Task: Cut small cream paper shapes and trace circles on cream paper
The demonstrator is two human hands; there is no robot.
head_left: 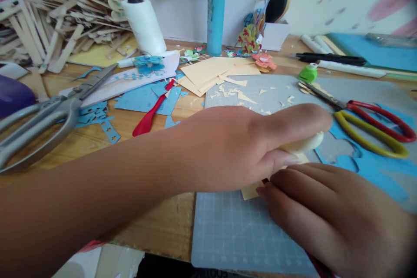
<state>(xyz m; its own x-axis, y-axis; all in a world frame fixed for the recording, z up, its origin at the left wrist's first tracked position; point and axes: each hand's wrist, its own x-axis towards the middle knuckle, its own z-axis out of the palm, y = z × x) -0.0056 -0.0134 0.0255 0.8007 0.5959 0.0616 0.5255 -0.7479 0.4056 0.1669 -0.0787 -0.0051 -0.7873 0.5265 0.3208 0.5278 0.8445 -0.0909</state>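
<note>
My left hand point(247, 147) reaches across from the left, its index finger and thumb closed around a cream, round-tipped object point(308, 142) whose kind I cannot make out. Close below it, my right hand point(329, 208) is closed with its fingertips together. A dark red bit shows at those fingertips, and a slim dark red piece sticks out under the palm, so it seems to grip a slim red tool, mostly hidden. Beneath both hands lies a small piece of cream paper point(250, 192) on the grey cutting mat point(234, 230). The hands cover most of the paper.
Red-and-yellow-handled scissors point(374, 126) lie right over blue paper cut-outs point(374, 167). Large grey scissors point(61, 113) and a red spatula-like tool point(150, 117) lie left. Cream sheets point(211, 74) and scraps lie behind, near a thread spool point(145, 26), blue tube point(216, 13) and wooden sticks point(42, 30).
</note>
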